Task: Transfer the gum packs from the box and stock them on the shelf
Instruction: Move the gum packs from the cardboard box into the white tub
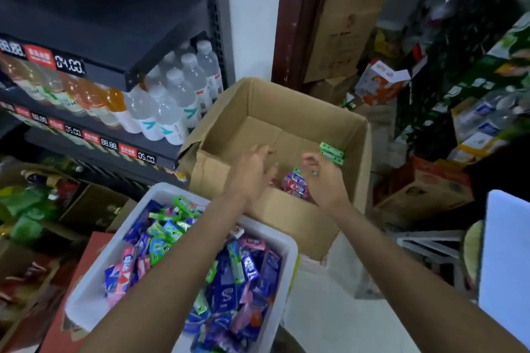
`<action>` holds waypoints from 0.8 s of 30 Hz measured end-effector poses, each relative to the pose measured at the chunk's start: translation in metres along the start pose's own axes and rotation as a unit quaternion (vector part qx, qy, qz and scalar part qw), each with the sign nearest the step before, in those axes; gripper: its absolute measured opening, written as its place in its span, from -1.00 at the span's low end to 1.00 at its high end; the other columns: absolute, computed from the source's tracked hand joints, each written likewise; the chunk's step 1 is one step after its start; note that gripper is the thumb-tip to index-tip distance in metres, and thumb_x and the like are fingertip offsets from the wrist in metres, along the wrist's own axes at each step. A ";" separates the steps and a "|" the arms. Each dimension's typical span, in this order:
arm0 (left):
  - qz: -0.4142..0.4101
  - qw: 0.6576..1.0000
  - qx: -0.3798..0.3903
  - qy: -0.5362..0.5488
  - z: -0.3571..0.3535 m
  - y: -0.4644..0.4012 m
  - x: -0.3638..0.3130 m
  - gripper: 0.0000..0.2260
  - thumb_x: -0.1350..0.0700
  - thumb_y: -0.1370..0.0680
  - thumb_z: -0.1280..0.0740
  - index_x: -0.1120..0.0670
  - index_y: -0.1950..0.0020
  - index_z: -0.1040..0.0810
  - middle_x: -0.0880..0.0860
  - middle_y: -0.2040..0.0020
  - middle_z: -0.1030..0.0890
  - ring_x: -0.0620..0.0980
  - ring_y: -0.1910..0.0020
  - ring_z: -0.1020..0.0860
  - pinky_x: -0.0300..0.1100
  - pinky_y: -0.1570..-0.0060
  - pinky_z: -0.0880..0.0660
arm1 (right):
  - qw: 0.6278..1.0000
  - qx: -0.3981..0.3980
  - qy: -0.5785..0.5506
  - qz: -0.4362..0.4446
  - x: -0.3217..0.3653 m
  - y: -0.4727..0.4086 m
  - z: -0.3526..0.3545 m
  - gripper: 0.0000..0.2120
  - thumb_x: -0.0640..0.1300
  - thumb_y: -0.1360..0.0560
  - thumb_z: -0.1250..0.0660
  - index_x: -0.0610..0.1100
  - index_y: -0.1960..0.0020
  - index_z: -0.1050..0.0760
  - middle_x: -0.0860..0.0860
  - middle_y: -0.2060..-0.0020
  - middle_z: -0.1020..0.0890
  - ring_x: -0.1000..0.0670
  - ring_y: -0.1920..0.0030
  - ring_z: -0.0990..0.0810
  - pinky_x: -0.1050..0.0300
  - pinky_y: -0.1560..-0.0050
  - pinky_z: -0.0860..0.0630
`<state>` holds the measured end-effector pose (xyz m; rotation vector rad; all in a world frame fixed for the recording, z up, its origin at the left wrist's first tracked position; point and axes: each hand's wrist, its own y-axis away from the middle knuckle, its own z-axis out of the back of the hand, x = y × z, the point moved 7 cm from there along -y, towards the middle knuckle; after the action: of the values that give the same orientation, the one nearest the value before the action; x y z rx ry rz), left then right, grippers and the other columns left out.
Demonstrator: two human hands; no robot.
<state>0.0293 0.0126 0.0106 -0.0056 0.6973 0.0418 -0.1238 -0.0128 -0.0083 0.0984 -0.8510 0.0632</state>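
An open cardboard box (pixel 289 100) stands on the floor beside the dark shelf (pixel 94 34). Inside lie two green gum packs (pixel 331 153) by the right wall and purple-pink gum packs (pixel 295 185) near the front wall. My left hand (pixel 252 172) reaches into the box with fingers spread and blurred, holding nothing that I can see. My right hand (pixel 327 179) hovers just right of the purple packs, fingers loosely curled, empty. A white bin (pixel 286 249) full of several blue, green and pink gum packs sits under my left forearm.
Water bottles (pixel 177 94) and orange drink bottles (pixel 94 100) fill the middle shelf with price tags along its edge. Cardboard cartons (pixel 341 22) and bottled goods crowd the back and right. A red box (pixel 83 263) lies under the bin.
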 end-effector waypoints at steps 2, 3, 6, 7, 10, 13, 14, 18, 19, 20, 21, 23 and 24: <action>0.022 0.999 0.032 -0.008 -0.020 -0.039 -0.002 -0.69 0.15 -0.56 -0.28 0.10 -0.30 -0.45 0.13 -0.22 -0.52 0.14 -0.19 -0.49 -0.06 -0.16 -0.42 | 0.998 0.044 0.035 -0.037 -0.021 -0.039 -0.008 -0.74 -0.28 -0.50 -0.27 -0.28 -0.17 -0.50 -0.20 -0.10 -0.60 -0.18 -0.14 -0.55 -0.01 -0.18 -0.44; 0.029 0.998 0.054 -0.018 -0.032 -0.057 -0.002 -0.68 0.14 -0.56 -0.28 0.10 -0.32 -0.43 0.13 -0.25 -0.50 0.14 -0.20 -0.48 -0.09 -0.16 -0.42 | 0.994 0.071 0.068 -0.052 -0.031 -0.055 -0.012 -0.72 -0.25 -0.52 -0.24 -0.28 -0.20 -0.49 -0.21 -0.16 -0.56 -0.19 -0.18 -0.52 -0.01 -0.20 -0.42; 0.037 0.985 0.159 -0.049 -0.082 -0.098 0.004 -0.59 0.13 -0.56 -0.31 0.11 -0.39 -0.36 0.16 -0.31 -0.44 0.17 -0.27 -0.44 -0.08 -0.21 -0.40 | 0.978 0.109 0.127 -0.120 -0.066 -0.095 -0.014 -0.61 -0.24 -0.55 -0.21 -0.30 -0.35 -0.34 -0.20 -0.34 -0.39 -0.18 -0.33 -0.37 0.03 -0.33 -0.29; 0.022 0.976 0.203 -0.079 -0.100 -0.106 0.008 -0.55 0.12 -0.55 -0.32 0.12 -0.42 -0.33 0.16 -0.36 -0.39 0.17 -0.33 -0.38 -0.07 -0.26 -0.36 | 0.971 0.125 0.142 -0.146 -0.082 -0.106 -0.016 -0.57 -0.24 -0.55 -0.21 -0.30 -0.39 -0.28 -0.21 -0.38 -0.34 -0.18 -0.37 -0.32 0.06 -0.34 -0.23; -0.060 0.922 0.324 -0.205 -0.146 -0.109 0.023 -0.40 0.00 -0.55 -0.31 0.04 -0.53 -0.16 0.08 -0.55 -0.10 0.08 -0.51 -0.08 -0.07 -0.43 -0.16 | 0.951 0.182 0.188 -0.164 -0.111 -0.122 -0.029 -0.54 -0.21 -0.59 -0.17 -0.29 -0.45 -0.17 -0.23 -0.44 -0.22 -0.18 -0.45 -0.17 0.10 -0.38 -0.12; -0.122 0.847 0.396 -0.334 -0.169 -0.098 0.044 -0.34 -0.11 -0.58 -0.22 -0.10 -0.55 0.08 0.04 -0.57 0.16 0.09 -0.54 0.17 0.02 -0.47 0.09 | 0.937 0.224 0.212 -0.166 -0.131 -0.126 -0.053 -0.44 -0.12 -0.57 -0.17 -0.20 -0.51 -0.08 -0.17 -0.50 -0.12 -0.13 -0.49 -0.06 0.15 -0.43 -0.03; -0.127 0.830 0.402 -0.365 -0.171 -0.097 0.049 -0.34 -0.11 -0.59 -0.20 -0.13 -0.55 0.14 0.05 -0.56 0.19 0.11 -0.53 0.22 0.06 -0.46 0.13 | 0.933 0.237 0.208 -0.174 -0.137 -0.125 -0.062 -0.40 -0.10 -0.56 -0.18 -0.17 -0.52 -0.04 -0.16 -0.52 -0.08 -0.11 -0.50 -0.03 0.18 -0.43 -0.02; -0.065 0.854 0.345 -0.384 -0.159 -0.106 0.067 -0.39 -0.08 -0.62 -0.11 -0.09 -0.55 0.19 0.07 -0.55 0.25 0.12 -0.52 0.26 0.06 -0.46 0.19 | 0.930 0.275 0.189 -0.153 -0.136 -0.119 -0.076 -0.32 -0.15 -0.55 -0.28 -0.17 -0.53 0.02 -0.19 -0.52 0.17 -0.13 -0.53 0.09 0.24 -0.37 -0.11; -0.036 0.866 0.325 -0.380 -0.153 -0.109 0.073 -0.42 -0.07 -0.63 -0.08 -0.08 -0.55 0.17 0.06 -0.56 0.24 0.11 -0.52 0.25 0.06 -0.46 0.18 | 0.932 0.275 0.194 -0.132 -0.134 -0.119 -0.078 -0.35 -0.22 -0.54 -0.26 -0.16 -0.52 -0.01 -0.20 -0.52 0.17 -0.15 -0.52 0.07 0.23 -0.35 -0.13; -0.010 0.875 0.306 -0.375 -0.148 -0.113 0.079 -0.44 -0.05 -0.64 -0.06 -0.07 -0.56 0.14 0.04 -0.56 0.23 0.10 -0.53 0.24 0.05 -0.46 0.16 | 0.936 0.268 0.198 -0.115 -0.130 -0.120 -0.078 -0.37 -0.30 -0.53 -0.23 -0.12 -0.52 -0.04 -0.19 -0.52 0.17 -0.17 -0.52 0.03 0.21 -0.36 -0.14; 0.012 0.885 0.289 -0.366 -0.144 -0.116 0.083 -0.47 -0.04 -0.65 -0.06 -0.06 -0.56 0.11 0.04 -0.56 0.21 0.09 -0.53 0.22 0.05 -0.46 0.13 | 0.940 0.253 0.203 -0.111 -0.129 -0.122 -0.077 -0.37 -0.35 -0.52 -0.21 -0.10 -0.51 -0.07 -0.17 -0.52 0.16 -0.18 -0.51 -0.01 0.19 -0.38 -0.14; 0.027 0.906 0.268 -0.328 -0.139 -0.122 0.082 -0.50 0.01 -0.64 -0.09 0.00 -0.55 -0.01 0.04 -0.57 0.14 0.09 -0.54 0.16 0.05 -0.46 0.08 | 0.952 0.216 0.196 -0.094 -0.125 -0.128 -0.076 -0.38 -0.42 -0.50 -0.20 -0.14 -0.49 -0.13 -0.16 -0.52 0.04 -0.14 -0.50 -0.08 0.23 -0.40 -0.11; 0.018 0.915 0.257 -0.310 -0.138 -0.125 0.078 -0.52 0.04 -0.64 -0.11 0.05 -0.54 -0.08 0.05 -0.57 0.06 0.07 -0.54 0.10 0.02 -0.46 0.03 | 0.957 0.200 0.191 -0.083 -0.121 -0.131 -0.075 -0.39 -0.43 -0.49 -0.20 -0.17 -0.48 -0.16 -0.17 -0.51 -0.03 -0.13 -0.49 -0.13 0.25 -0.40 -0.10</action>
<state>0.0060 -0.1117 -0.1464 0.5097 0.0532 -0.1038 -0.1351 -0.1365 -0.1569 0.5212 -0.4307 0.0934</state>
